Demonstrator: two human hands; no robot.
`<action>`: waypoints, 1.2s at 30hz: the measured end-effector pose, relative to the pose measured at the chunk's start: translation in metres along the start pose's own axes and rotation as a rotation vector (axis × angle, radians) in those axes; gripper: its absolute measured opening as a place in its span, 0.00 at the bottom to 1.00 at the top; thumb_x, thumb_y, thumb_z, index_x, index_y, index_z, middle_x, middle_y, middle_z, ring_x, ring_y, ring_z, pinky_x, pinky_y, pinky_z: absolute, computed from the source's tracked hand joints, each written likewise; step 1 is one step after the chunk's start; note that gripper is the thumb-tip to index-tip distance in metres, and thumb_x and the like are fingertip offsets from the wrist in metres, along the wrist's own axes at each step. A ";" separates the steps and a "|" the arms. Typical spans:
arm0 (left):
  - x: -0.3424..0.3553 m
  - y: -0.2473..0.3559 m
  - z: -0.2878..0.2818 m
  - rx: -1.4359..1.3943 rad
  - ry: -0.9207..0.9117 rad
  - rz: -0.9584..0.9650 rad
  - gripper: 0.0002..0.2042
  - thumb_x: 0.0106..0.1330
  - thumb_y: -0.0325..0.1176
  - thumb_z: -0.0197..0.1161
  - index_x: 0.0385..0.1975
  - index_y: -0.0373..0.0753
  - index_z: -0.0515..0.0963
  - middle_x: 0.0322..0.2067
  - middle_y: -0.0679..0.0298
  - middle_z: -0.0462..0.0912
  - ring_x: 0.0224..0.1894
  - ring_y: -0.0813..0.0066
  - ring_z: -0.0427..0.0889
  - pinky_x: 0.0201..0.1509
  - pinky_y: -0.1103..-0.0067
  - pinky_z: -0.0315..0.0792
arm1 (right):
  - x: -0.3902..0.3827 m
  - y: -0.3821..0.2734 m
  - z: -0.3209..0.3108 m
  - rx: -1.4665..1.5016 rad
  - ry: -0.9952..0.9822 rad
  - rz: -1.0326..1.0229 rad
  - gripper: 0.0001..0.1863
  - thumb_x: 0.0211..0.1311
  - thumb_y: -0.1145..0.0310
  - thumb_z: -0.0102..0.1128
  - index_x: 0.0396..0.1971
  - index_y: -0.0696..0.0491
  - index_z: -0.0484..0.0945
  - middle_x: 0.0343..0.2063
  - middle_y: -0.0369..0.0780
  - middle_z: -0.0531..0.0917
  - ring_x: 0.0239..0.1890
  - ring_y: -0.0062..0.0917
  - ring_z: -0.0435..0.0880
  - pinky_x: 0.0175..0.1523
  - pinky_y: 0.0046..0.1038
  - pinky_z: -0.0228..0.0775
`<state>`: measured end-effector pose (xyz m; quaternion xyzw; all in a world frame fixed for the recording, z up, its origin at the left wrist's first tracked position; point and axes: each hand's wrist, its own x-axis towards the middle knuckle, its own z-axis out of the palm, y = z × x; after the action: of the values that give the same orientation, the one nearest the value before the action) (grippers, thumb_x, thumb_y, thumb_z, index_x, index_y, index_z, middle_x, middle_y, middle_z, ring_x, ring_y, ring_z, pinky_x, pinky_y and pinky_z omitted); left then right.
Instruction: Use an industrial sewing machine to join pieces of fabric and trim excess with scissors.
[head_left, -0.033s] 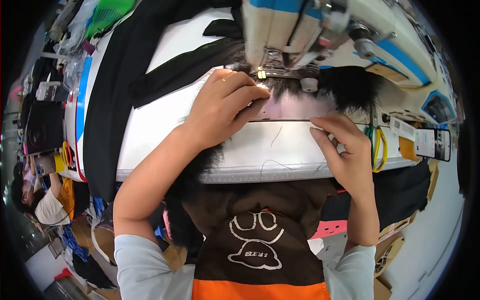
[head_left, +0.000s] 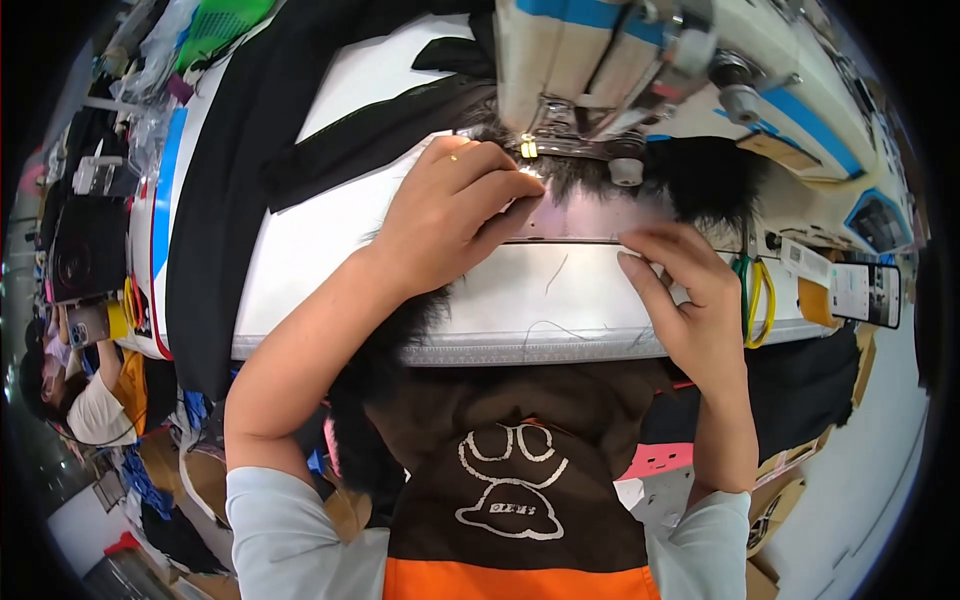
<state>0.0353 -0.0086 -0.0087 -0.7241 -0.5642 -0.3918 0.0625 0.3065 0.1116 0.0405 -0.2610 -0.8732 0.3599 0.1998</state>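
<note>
My left hand (head_left: 445, 215) has curled fingers closed at the black fur (head_left: 410, 325), just left of the lit presser foot (head_left: 555, 135) of a sewing machine (head_left: 550, 60); what the fingertips grip is partly hidden. Fur hangs beneath that wrist over the table's front edge, and a dark furry piece (head_left: 715, 175) lies right of the needle area. My right hand (head_left: 680, 295) is open, thumb and fingers apart, fingertips by the front edge of the metal plate (head_left: 595, 215).
Black cloth (head_left: 215, 220) drapes across the white table (head_left: 310, 280) at left. Yellow-handled scissors (head_left: 760, 300), a phone (head_left: 865, 295) and small packets (head_left: 805, 260) sit at right. A metal ruler (head_left: 480, 348) runs along the front edge. At far left another person (head_left: 100, 410) holds a phone.
The view has shifted very slightly. My right fingers look a little blurred and moved fractionally; my left hand stays at the presser foot.
</note>
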 end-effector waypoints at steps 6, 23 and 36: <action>0.009 -0.014 -0.004 0.140 -0.019 -0.055 0.08 0.67 0.32 0.73 0.43 0.43 0.85 0.38 0.67 0.82 0.41 0.67 0.84 0.55 0.69 0.73 | 0.056 0.006 0.024 -0.184 0.024 -0.275 0.14 0.71 0.73 0.72 0.53 0.56 0.90 0.51 0.44 0.92 0.54 0.36 0.88 0.63 0.30 0.77; 0.001 -0.047 -0.002 -0.074 -0.022 -0.121 0.04 0.69 0.30 0.73 0.40 0.43 0.84 0.34 0.68 0.80 0.37 0.66 0.81 0.60 0.65 0.74 | 0.081 0.010 0.069 0.026 0.089 0.055 0.11 0.74 0.71 0.73 0.52 0.57 0.93 0.46 0.38 0.95 0.49 0.18 0.89 0.62 0.24 0.76; 0.003 -0.047 0.004 -0.118 -0.029 -0.135 0.04 0.69 0.31 0.72 0.41 0.43 0.87 0.29 0.68 0.79 0.33 0.66 0.79 0.60 0.67 0.72 | 0.079 0.010 0.063 -0.094 0.038 -0.008 0.11 0.73 0.72 0.73 0.52 0.56 0.93 0.49 0.41 0.94 0.53 0.23 0.90 0.65 0.26 0.76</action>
<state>-0.0029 0.0127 -0.0259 -0.6924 -0.5885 -0.4171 -0.0149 0.2132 0.1318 0.0042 -0.2736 -0.8861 0.3128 0.2053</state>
